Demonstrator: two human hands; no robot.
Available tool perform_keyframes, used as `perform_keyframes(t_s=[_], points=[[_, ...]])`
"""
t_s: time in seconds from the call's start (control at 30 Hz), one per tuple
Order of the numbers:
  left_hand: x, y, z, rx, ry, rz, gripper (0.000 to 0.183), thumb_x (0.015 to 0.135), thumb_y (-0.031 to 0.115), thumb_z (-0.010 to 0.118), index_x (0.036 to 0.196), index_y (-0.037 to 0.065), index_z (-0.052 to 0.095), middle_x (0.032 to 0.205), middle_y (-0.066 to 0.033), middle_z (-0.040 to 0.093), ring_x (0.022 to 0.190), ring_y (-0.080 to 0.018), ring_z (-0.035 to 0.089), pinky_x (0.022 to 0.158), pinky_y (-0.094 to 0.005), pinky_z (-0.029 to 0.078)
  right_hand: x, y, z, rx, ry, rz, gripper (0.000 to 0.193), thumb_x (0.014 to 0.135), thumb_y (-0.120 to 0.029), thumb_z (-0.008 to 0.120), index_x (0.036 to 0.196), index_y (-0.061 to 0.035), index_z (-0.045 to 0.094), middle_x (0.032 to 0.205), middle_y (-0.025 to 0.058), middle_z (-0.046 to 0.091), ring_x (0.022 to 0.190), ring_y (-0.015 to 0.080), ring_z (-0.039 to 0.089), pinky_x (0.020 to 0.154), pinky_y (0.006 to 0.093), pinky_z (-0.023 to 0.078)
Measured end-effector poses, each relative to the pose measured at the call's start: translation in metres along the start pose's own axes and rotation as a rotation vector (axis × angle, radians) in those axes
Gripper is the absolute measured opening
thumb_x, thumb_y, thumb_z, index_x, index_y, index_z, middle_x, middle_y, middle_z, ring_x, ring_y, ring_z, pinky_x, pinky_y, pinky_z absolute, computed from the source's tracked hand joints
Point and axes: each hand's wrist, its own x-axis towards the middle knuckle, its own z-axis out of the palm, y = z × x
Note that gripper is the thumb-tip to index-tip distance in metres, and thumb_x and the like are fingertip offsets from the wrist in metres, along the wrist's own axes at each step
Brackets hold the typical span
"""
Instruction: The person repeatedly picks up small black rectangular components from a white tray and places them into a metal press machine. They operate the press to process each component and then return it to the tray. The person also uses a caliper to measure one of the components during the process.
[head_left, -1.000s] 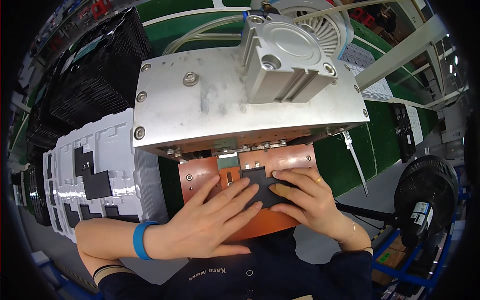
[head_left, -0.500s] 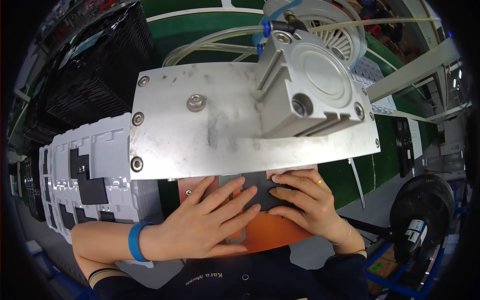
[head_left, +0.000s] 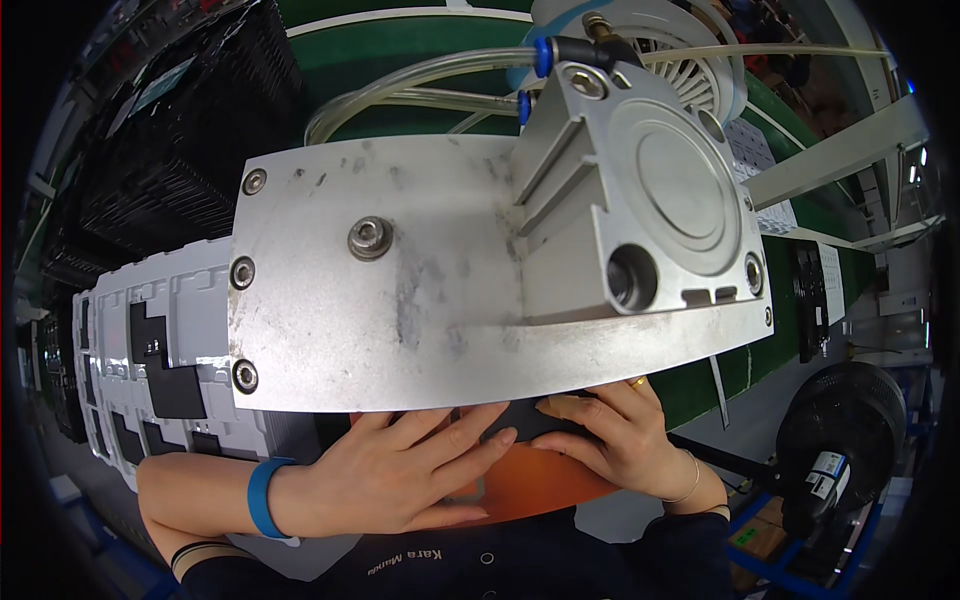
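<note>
My left hand (head_left: 385,470) lies flat and spread over the orange base plate (head_left: 545,480), its fingertips near the left side of a dark grey flat piece (head_left: 520,420). On the right, my right hand (head_left: 620,435) rests with bent fingers, thumb and forefinger apart on that dark piece. A tan cover sits on one of its fingertips. Above both hands is a silver metal plate (head_left: 330,320) carrying a square air cylinder (head_left: 650,190). The plate's front edge hides some fingertips and the far part of the dark piece.
White moulded trays (head_left: 210,290) with black pieces stand at the left, before stacked black trays (head_left: 190,130). Clear air hoses (head_left: 420,75) run to the cylinder. A pale fan (head_left: 680,75) stands behind it; a black fan (head_left: 840,430) is at the right. The bench top (head_left: 400,35) is green.
The metal plate and cylinder appear larger and reach lower in the picture, covering more of my fingers and the dark piece. My hands keep nearly the same place.
</note>
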Motion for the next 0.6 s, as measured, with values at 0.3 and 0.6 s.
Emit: perform_keyframes(t_s=[0.3,0.6], points=[[0.003,-0.002,-0.002,0.038,0.033,0.033,0.063,0.09,0.061,0.061,0.136,0.017,0.061,0.151,-0.0121,0.047,0.137,-0.0336,0.044,0.11,-0.0548,0.033,0.012,-0.005,-0.013,0.099,-0.157,0.088,0.03,0.079,-0.018,0.081,0.104,-0.0117,0.065,0.125,0.0059,0.057,0.108,0.0284,0.052,0.094,0.0408,0.04],[-0.006,0.009,-0.022,-0.483,0.422,-0.117,0.043,0.088,0.025,0.076,0.123,0.004,0.062,0.12,-0.0155,0.059,0.093,-0.0255,0.063,0.076,-0.0369,0.053,-0.013,-0.027,-0.018,0.717,0.053,0.463,0.029,0.077,0.003,0.084,0.093,-0.0004,0.06,0.098,0.0098,0.066,0.09,0.0152,0.066,0.079,0.0279,0.055]])
